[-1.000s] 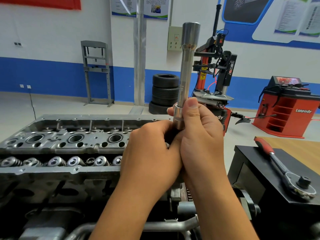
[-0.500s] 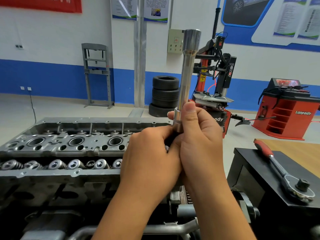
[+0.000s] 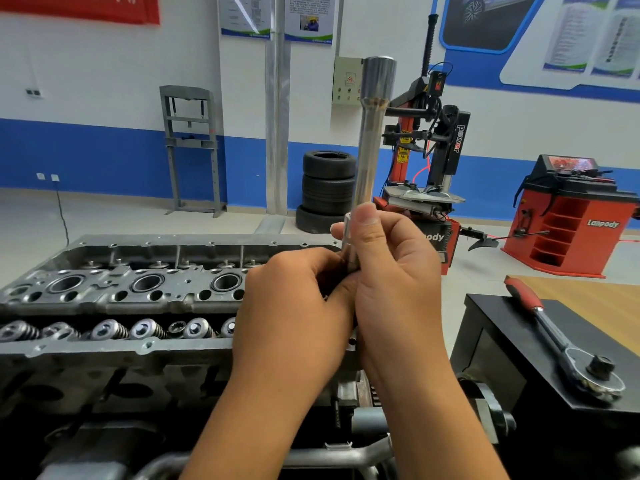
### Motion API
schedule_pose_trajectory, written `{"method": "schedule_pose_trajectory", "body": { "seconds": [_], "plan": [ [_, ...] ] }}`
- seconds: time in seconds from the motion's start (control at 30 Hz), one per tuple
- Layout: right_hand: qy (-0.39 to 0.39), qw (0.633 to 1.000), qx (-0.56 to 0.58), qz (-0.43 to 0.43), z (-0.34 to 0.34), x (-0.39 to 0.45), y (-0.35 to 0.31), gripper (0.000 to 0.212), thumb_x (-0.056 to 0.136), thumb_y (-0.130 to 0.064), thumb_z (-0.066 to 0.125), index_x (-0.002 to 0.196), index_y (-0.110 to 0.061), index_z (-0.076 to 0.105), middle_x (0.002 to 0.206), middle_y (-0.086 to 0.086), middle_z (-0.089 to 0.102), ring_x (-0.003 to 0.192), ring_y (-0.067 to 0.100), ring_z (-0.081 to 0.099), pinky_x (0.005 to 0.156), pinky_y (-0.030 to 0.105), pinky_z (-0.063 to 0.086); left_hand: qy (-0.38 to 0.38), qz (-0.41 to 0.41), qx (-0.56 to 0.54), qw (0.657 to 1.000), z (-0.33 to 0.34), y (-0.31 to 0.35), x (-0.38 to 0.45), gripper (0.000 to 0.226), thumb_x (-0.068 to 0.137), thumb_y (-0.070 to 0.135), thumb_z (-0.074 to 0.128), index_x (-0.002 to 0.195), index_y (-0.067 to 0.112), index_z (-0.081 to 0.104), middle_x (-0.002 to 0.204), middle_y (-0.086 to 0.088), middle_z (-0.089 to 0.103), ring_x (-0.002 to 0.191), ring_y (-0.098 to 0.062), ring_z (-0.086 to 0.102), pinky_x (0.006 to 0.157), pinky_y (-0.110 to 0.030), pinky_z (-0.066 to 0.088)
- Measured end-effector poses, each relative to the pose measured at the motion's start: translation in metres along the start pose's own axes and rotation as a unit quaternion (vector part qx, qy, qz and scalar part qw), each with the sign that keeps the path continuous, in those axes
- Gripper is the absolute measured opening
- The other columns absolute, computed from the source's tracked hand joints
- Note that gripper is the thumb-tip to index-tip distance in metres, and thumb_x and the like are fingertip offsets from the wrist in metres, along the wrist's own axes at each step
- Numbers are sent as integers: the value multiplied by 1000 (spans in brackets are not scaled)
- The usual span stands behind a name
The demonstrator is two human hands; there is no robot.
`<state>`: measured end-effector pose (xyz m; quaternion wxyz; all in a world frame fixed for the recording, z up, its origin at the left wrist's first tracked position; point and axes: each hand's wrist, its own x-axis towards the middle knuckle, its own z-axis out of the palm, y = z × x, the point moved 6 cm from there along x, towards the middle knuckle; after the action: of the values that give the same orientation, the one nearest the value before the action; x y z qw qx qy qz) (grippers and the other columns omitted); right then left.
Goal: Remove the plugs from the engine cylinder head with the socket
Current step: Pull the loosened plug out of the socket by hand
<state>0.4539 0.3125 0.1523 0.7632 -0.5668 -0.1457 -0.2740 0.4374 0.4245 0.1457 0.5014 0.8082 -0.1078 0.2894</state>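
The long socket (image 3: pixel 372 143) is held upright at frame centre, clamped by both the right hand (image 3: pixel 391 268) and the left hand (image 3: pixel 294 306), while the ratchet (image 3: pixel 568 344) lies unused at lower right, so no plug is judged removed from the cylinder head (image 3: pixel 138 292) yet.

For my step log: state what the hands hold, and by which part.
The long socket, upright, held at its lower end: the right hand pinches it with the thumb on front; the left hand curls round whatever is at its base, hidden.

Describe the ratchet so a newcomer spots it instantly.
Look right of the cylinder head to the black stand. The ratchet lies flat on top, untouched by either hand. It alone has a red handle; the socket is bare steel, held upright.
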Motion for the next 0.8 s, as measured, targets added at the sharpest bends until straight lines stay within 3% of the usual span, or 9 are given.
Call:
{"method": "schedule_pose_trajectory", "body": {
  "seconds": [0.1,0.23,0.33,0.43,0.5,0.57,0.67,0.8],
  "plan": [
    [2,1000,-1,7,1,2,1,41,89,-49,62,87,-9,70,89,21,69,72,15,59,66,33,52,12,6,1,1000,-1,2,-1,34,76,58,58,98,43,80,79,23,75,76,-1,71,68,-33,60],
    [9,1000,-12,7,-1,4,2,41,90,-50,58,87,-11,72,89,15,73,79,15,65,76,37,56,-24,18,-21,999,2,3,-1,27,85,48,56,94,36,78,76,11,75,74,-16,72,66,-43,60],
    [6,1000,-16,5,1,3,1,47,91,-51,56,87,-7,71,91,22,70,79,18,62,75,41,53,-45,17,-44,998,2,2,1,25,87,42,58,98,38,80,80,14,77,78,-12,74,72,-44,61],
    [6,1000,5,13,1,3,1,49,92,-50,56,85,-2,67,86,24,67,78,20,59,73,40,50,-38,13,-40,998,1,1,0,25,86,43,59,100,41,79,83,21,77,81,-5,73,75,-41,61],
    [7,1000,20,20,-1,2,3,41,90,-49,62,83,-9,69,85,18,68,79,18,61,73,37,51,-32,8,-36,999,2,-2,0,18,90,41,65,100,41,80,83,23,76,81,-2,73,76,-40,61],
    [6,1000,24,16,-1,2,2,29,85,-49,70,87,-20,71,87,11,72,76,12,64,69,27,55,-30,6,-30,999,2,-3,1,12,94,34,71,101,40,80,84,25,76,79,-1,72,76,-39,61],
    [2,1000,14,-3,-1,1,0,34,84,-48,73,93,-16,68,83,1,73,66,4,62,62,18,52,-33,0,-20,999,3,-4,3,12,92,35,72,100,40,79,84,24,76,80,0,72,76,-38,62],
    [-7,1000,-12,-2,1,2,1,42,90,-52,62,88,-11,71,86,11,72,72,10,61,65,25,54,-21,1,-15,1000,0,-2,1,18,82,45,69,96,39,79,81,25,75,78,4,71,74,-34,61]
  ]
}}
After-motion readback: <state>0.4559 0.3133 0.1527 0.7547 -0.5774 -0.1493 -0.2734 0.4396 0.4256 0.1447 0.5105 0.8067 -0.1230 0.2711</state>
